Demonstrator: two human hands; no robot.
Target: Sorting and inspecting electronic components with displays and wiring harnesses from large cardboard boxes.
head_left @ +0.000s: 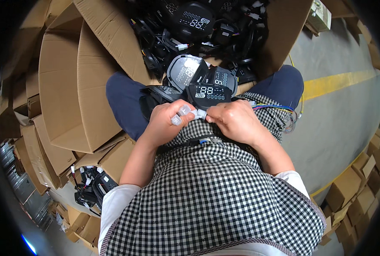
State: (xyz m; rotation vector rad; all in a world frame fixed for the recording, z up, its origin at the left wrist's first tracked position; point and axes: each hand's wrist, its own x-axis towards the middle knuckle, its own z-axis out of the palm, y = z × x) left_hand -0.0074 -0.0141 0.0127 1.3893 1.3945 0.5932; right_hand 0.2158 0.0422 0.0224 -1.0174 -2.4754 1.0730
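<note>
Over my lap, my left hand [166,122] is closed around several white plastic wire connectors [176,120], which stick out between its fingers. My right hand [235,121] pinches another white connector [201,114] that bridges the gap to the left fingertips. Whether the two ends are joined, I cannot tell. Coloured wires [275,106] run out beside my right hand and hang over my right thigh. Just beyond my hands rests a black digital display unit [209,91] with white digit segments. Behind it lie a display with a glossy face [185,70] and another dark display [225,81].
An open cardboard box [109,36] full of black displays and cables stands in front of me. Empty cartons [66,85] are stacked at the left, near more black units [98,183]. On the right, a yellow line [339,83] crosses the grey floor; flattened boxes [350,183] lie lower right.
</note>
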